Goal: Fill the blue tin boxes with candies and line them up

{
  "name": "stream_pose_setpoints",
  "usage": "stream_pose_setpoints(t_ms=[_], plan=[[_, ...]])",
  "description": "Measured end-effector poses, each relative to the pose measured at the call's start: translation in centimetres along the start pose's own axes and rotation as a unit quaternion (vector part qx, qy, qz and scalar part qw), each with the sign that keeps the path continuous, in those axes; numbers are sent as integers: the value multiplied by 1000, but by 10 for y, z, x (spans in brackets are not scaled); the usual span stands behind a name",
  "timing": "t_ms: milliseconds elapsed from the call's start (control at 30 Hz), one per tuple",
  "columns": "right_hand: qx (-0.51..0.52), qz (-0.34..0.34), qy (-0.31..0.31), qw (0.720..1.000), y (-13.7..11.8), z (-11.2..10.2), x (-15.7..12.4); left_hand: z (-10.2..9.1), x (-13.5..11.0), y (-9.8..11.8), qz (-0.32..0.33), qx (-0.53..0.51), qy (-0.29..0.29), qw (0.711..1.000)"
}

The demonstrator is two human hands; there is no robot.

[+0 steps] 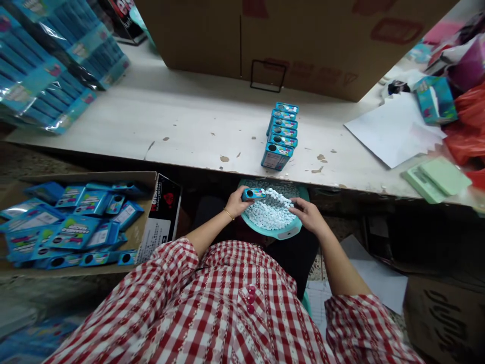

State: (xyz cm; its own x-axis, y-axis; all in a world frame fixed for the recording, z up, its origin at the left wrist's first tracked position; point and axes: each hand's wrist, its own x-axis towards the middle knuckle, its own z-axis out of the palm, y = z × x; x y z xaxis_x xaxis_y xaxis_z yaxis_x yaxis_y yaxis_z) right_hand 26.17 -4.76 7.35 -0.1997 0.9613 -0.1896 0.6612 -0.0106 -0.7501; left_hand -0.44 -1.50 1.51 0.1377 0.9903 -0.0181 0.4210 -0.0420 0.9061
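My left hand (237, 202) is closed round a small blue candy box (253, 193), held on its side over a teal scoop-shaped tray (282, 233) on my lap. The tray holds a heap of small white candies (271, 212). My right hand (308, 213) rests on the right side of the heap, fingers curled into the candies; what they hold is hidden. On the white table (182, 126) just beyond stands a row of several filled blue boxes (280, 136).
A cardboard box (147, 177) at my left holds several loose blue boxes (71, 225). Wrapped blue packs (49, 65) lie at the table's far left, a large carton (303, 40) at the back, white paper (394, 129) and a green scale (435, 179) at the right.
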Motion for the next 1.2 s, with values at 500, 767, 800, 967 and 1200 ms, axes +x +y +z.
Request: stream_pose_setpoints(t_ms=[500, 767, 800, 967, 1200], plan=[[-467, 10, -101, 878, -132, -13, 2, 20, 0, 7, 55, 93, -37, 993], [-263, -44, 84, 960, -87, -59, -30, -3, 3, 48, 115, -39, 4, 993], [-216, -49, 119, 968, -79, -64, -33, -5, 11, 58, 131, -56, 2, 990], [-68, -48, 216, 973, -50, -66, -39, -4, 65, 82, 193, -80, 14, 978], [-41, -41, 262, 963, -44, -65, -13, 2, 86, 64, 137, -45, 100, 984]])
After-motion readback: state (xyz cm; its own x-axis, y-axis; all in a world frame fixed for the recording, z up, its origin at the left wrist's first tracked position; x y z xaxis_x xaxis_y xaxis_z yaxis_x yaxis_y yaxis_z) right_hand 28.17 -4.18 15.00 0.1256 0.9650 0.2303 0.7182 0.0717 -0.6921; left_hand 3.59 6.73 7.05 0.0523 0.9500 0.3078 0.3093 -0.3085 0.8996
